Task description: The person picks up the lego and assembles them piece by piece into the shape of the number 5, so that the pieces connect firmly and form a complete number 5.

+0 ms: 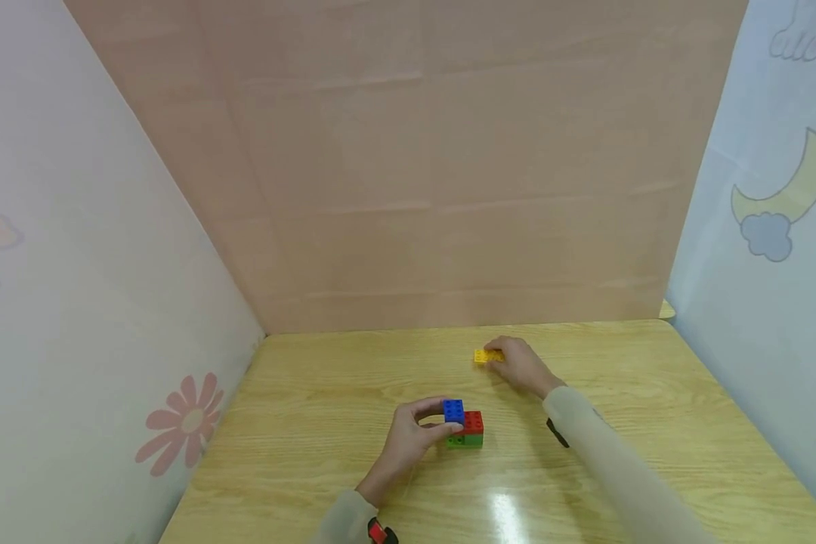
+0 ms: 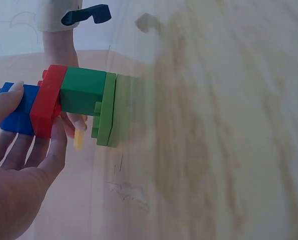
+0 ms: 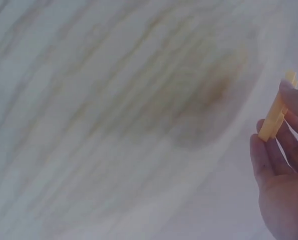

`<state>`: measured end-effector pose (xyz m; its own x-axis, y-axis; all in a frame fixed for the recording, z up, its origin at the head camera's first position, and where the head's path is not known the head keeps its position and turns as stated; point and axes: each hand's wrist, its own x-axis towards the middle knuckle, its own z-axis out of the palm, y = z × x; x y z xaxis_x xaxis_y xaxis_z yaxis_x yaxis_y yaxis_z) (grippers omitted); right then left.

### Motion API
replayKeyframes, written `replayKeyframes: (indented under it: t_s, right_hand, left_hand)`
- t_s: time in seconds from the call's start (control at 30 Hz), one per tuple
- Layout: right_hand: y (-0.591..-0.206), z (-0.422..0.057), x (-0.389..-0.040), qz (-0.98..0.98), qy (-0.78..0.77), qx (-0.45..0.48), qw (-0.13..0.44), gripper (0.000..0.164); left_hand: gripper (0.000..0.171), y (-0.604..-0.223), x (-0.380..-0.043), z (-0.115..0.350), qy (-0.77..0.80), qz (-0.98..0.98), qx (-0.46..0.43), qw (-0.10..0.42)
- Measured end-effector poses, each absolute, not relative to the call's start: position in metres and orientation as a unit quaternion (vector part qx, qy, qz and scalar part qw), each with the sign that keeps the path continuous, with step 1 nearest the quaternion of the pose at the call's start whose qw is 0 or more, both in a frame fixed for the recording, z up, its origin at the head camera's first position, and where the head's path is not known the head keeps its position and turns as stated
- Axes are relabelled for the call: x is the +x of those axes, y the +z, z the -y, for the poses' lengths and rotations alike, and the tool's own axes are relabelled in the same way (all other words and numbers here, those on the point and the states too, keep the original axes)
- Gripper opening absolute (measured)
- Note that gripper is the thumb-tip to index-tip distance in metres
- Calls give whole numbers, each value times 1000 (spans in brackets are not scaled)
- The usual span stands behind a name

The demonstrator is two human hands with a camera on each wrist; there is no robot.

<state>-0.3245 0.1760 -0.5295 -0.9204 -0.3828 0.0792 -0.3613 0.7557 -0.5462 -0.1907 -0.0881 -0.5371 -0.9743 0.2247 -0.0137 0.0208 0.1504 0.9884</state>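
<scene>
A small stack of toy building bricks stands on the table, with a light green flat brick [image 2: 107, 117] at the bottom. A dark green brick [image 2: 83, 91] sits on that, then a red brick [image 1: 474, 421], then a blue brick [image 1: 453, 410] on top, off to one side. My left hand [image 1: 406, 437] holds the blue brick between thumb and fingers, with fingers also near the red one. Farther back, my right hand [image 1: 522, 367] pinches a thin yellow brick [image 1: 480, 356], whose flat shape shows in the right wrist view. Whether the yellow brick touches the table I cannot tell.
The wood-grain table [image 1: 313, 423] ends at a tan back panel [image 1: 435, 189]. Pale walls with printed drawings, a flower [image 1: 190, 421] on the left and a moon [image 1: 789, 181] on the right, border the sides.
</scene>
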Motion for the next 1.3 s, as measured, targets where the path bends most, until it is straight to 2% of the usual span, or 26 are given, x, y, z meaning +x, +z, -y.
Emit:
replayKeyframes:
  t_s: [0.23,0.67,1.03,1.3]
  right_hand:
    - [-512,-177,-312,-927,-286,-242,-13,32]
    - [-491,-169,-266,-909,-286,-302,-4,31]
    - [-458,-153,-244,-880,-329,-336,-66,28]
    - [-447,-142,-227,-842,-373,-388,-30,27]
  left_hand:
    - [37,-536,-191,87,645,-754,93,82]
    - [35,-537,-190,87,643,-753,115,82]
    - [36,-538,-191,89,648,-747,125,82]
    - [39,-538,-191,90,649,-744,132,82]
